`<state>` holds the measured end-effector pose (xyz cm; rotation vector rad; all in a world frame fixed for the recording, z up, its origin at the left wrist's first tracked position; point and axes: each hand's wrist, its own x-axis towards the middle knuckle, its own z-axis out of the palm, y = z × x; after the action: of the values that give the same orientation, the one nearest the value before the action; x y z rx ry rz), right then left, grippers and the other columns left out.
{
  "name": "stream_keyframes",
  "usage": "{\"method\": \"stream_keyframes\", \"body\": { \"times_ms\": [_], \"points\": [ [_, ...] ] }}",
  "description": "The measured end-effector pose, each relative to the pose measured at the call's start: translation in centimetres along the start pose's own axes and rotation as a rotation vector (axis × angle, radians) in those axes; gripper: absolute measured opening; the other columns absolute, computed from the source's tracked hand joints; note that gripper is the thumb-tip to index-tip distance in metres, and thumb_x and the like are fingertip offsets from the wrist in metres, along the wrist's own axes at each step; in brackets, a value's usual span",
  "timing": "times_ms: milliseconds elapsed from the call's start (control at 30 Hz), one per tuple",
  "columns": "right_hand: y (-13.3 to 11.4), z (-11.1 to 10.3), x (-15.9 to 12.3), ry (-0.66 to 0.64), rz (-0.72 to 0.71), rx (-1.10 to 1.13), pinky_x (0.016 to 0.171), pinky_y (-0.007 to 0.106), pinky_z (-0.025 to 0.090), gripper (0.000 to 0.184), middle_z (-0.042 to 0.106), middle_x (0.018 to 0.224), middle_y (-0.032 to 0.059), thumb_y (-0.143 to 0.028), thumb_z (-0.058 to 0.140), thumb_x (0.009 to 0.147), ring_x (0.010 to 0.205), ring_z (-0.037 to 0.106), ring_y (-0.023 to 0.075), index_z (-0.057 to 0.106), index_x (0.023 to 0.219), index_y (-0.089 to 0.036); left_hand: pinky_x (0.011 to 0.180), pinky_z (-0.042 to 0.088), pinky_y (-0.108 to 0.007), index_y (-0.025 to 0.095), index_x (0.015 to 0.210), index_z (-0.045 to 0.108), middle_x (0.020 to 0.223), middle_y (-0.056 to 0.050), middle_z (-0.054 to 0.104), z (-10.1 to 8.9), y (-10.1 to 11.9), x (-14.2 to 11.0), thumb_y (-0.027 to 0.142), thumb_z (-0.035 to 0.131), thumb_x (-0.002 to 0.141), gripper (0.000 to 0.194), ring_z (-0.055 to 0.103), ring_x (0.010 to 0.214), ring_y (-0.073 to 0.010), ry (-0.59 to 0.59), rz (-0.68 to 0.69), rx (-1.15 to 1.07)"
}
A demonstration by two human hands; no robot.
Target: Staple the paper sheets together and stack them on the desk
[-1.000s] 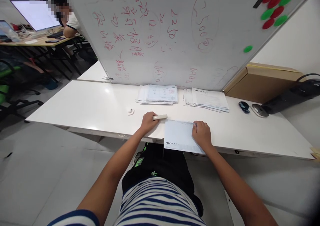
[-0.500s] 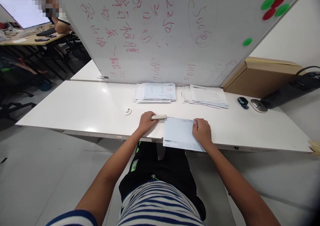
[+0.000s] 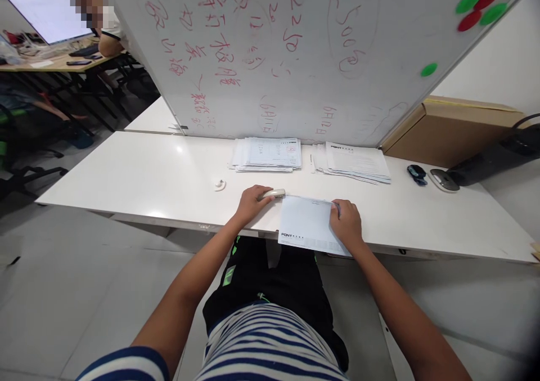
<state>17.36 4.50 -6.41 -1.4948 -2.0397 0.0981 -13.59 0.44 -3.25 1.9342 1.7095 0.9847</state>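
Note:
My left hand is closed around a small white stapler, whose front end meets the top left corner of a sheaf of paper. The top sheet is pale blue with "PONY" printed at its lower left. My right hand grips the sheaf by its right edge, thumb on top. The paper's lower part juts past the table's front edge above my lap. How many sheets it has, I cannot tell.
Two paper stacks, one left and one right, lie before the whiteboard. A white earbud-like item sits at left. Rightward are a mouse, a dark watch-like object, a cardboard box and a black cylinder.
The camera view has shifted slightly. The stapler's front end now sits against the paper's corner, and my left fingers are pressed further over its body. My right hand keeps its grip.

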Motion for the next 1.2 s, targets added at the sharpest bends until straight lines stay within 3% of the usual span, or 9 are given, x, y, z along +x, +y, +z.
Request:
{"method": "stream_keyframes", "body": {
  "times_ms": [167,333,467,600,767,933,1067,1200],
  "points": [
    [0.3,0.0,0.0,0.048,0.066,0.045,0.082,0.04,0.042,0.022,0.062,0.093,0.0099,-0.028,0.039,0.088,0.089,0.052,0.0257,0.058,0.095,-0.019,0.088,0.048,-0.033,0.027,0.11,0.065,0.113,-0.003,0.063,0.3,-0.4,0.1,0.042,0.056,0.089,0.028,0.059,0.103,-0.019,0.038,-0.018,0.014],
    [1.1,-0.3,0.2,0.195,0.343,0.208,0.085,0.043,0.042,0.025,0.061,0.096,0.0097,-0.036,0.043,0.085,0.095,0.054,0.0273,0.057,0.097,-0.019,0.093,0.046,-0.034,0.026,0.109,0.066,0.118,-0.002,0.061,0.6,-0.6,0.4,0.043,0.057,0.087,0.029,0.057,0.107,-0.0202,0.045,-0.064,0.037],
    [2.0,-0.6,2.1,0.205,0.482,0.442,0.083,0.043,0.044,0.023,0.063,0.097,0.0106,-0.037,0.048,0.081,0.092,0.057,0.0275,0.057,0.095,-0.02,0.096,0.043,-0.037,0.027,0.107,0.068,0.117,-0.002,0.063,0.6,-0.5,0.6,0.041,0.058,0.086,0.027,0.056,0.108,-0.0223,0.014,-0.055,0.079],
    [1.5,0.2,7.9,0.167,0.396,0.574,0.08,0.038,0.046,0.025,0.063,0.1,0.01,-0.033,0.048,0.08,0.091,0.059,0.0241,0.054,0.099,-0.019,0.096,0.041,-0.038,0.027,0.105,0.068,0.112,-0.002,0.067,0.4,-0.2,0.8,0.039,0.058,0.087,0.024,0.057,0.108,-0.0237,-0.033,-0.053,0.102],
    [-2.3,2.9,17.9,0.011,0.219,0.72,0.072,0.03,0.046,0.022,0.062,0.093,0.0046,-0.028,0.049,0.077,0.082,0.057,0.0169,0.056,0.096,-0.019,0.094,0.042,-0.037,0.028,0.105,0.068,0.111,-0.002,0.067,0.1,-0.2,0.9,0.04,0.057,0.087,0.024,0.057,0.107,-0.0226,-0.034,-0.048,0.069],
    [-6.3,6.6,25.9,-0.242,0.125,0.489,0.069,0.031,0.044,0.019,0.063,0.082,0.0042,-0.02,0.05,0.076,0.074,0.054,0.0165,0.063,0.09,-0.017,0.092,0.043,-0.035,0.028,0.104,0.069,0.108,-0.002,0.068,-0.1,-0.2,1.0,0.041,0.06,0.086,0.024,0.059,0.103,-0.0218,-0.042,-0.043,0.047],
    [-8.4,9.5,28.9,-0.26,0.012,0.197,0.077,0.037,0.042,0.022,0.065,0.089,0.009,-0.016,0.053,0.077,0.083,0.055,0.0208,0.067,0.094,-0.015,0.094,0.041,-0.035,0.028,0.104,0.069,0.108,-0.002,0.068,0.0,-0.3,0.8,0.044,0.06,0.085,0.026,0.059,0.103,-0.0214,-0.02,-0.051,0.05],
    [-9.8,12.0,28.8,-0.151,-0.132,-0.024,0.083,0.048,0.037,0.025,0.064,0.095,0.0156,-0.02,0.049,0.083,0.096,0.052,0.0285,0.068,0.097,-0.013,0.095,0.04,-0.036,0.028,0.106,0.069,0.107,-0.002,0.069,0.2,-0.6,0.7,0.045,0.058,0.086,0.028,0.06,0.103,-0.021,-0.017,-0.042,0.045]
  ]
}}
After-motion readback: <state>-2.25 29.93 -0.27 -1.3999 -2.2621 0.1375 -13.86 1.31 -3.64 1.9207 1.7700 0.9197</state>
